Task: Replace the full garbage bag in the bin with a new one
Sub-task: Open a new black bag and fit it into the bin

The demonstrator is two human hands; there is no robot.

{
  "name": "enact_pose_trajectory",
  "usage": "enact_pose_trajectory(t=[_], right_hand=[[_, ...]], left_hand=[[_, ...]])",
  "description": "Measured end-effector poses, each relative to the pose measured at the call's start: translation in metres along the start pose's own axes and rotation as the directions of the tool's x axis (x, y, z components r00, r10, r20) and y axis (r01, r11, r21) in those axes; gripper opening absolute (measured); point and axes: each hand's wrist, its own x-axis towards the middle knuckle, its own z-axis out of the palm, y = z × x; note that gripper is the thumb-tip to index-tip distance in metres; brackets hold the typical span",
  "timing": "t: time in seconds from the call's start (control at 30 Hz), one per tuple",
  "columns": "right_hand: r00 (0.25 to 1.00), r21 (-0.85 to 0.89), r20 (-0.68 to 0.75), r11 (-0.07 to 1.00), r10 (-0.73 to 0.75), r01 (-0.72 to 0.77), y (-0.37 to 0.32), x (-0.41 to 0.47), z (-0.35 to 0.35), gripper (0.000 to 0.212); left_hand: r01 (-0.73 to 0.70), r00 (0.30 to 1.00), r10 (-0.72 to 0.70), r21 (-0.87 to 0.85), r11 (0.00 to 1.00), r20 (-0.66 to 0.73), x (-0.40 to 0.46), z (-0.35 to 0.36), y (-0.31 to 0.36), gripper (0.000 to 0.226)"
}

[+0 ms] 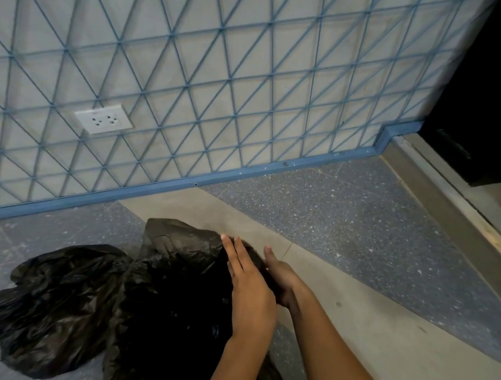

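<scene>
Speckled grey-and-beige tiled floor (pixel 360 228) carries everything; no bin in view.
Crumpled black plastic garbage bag (pixel 63 301) lies on floor near bottom-left corner, below blue-latticed wall (pixel 193 65) and white socket (pixel 103 119). Cannot tell whether one bag or two, full or new.
Left hand (pixel 251 295) flat, fingers extended, pressed on bag's right part.
Right hand (pixel 281 277) beside it, touching plastic; grip unclear.
Judgement: bag out of bin, relining not yet done.

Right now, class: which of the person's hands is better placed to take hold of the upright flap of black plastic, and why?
Probably the left hand. It lies flat on the black bag, fingertips right beside the upright flap. The right hand sits farther from the flap, partly hidden behind the left.
</scene>
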Motion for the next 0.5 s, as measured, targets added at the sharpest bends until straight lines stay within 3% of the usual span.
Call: enact_pose_trajectory(t=[0.1,0.2,0.3,0.33,0.4,0.43,0.5], right_hand=[[0.994,-0.160,0.016,0.981,-0.105,0.106,-0.001,0.000,0.005,0.035],[0.961,-0.497,-0.210,0.866,-0.178,0.052,0.012,0.001,0.003,0.022],[0.893,-0.533,-0.339,0.843,-0.295,0.076,0.001,-0.015,-0.004,0.023],[0.849,-0.495,-0.369,0.853,-0.377,0.164,-0.009,-0.027,-0.004,0.024],[0.714,-0.440,-0.415,0.811,-0.564,0.385,-0.029,-0.059,0.008,0.024],[0.641,-0.462,-0.389,0.742,-0.662,0.485,-0.036,-0.078,0.021,0.025],[0.499,-0.601,-0.181,0.496,-0.848,0.626,-0.045,-0.114,0.055,0.029]], left_hand=[[-0.002,1.000,0.002,0.005,1.000,-0.014,0.001,0.001,-0.001,0.089],[-0.006,1.000,0.006,-0.018,1.000,-0.012,-0.001,-0.002,0.002,0.084],[-0.022,1.000,0.022,0.003,1.000,-0.013,-0.007,-0.023,0.010,0.068],[-0.018,0.998,0.023,0.089,0.996,-0.059,-0.008,-0.037,0.011,0.064],[-0.042,0.954,0.103,0.213,0.976,-0.283,0.000,-0.070,0.004,0.053],[-0.049,0.911,0.125,0.196,0.979,-0.393,0.010,-0.087,-0.002,0.048],[-0.014,0.853,0.118,0.204,0.979,-0.509,0.040,-0.115,-0.022,0.048]])
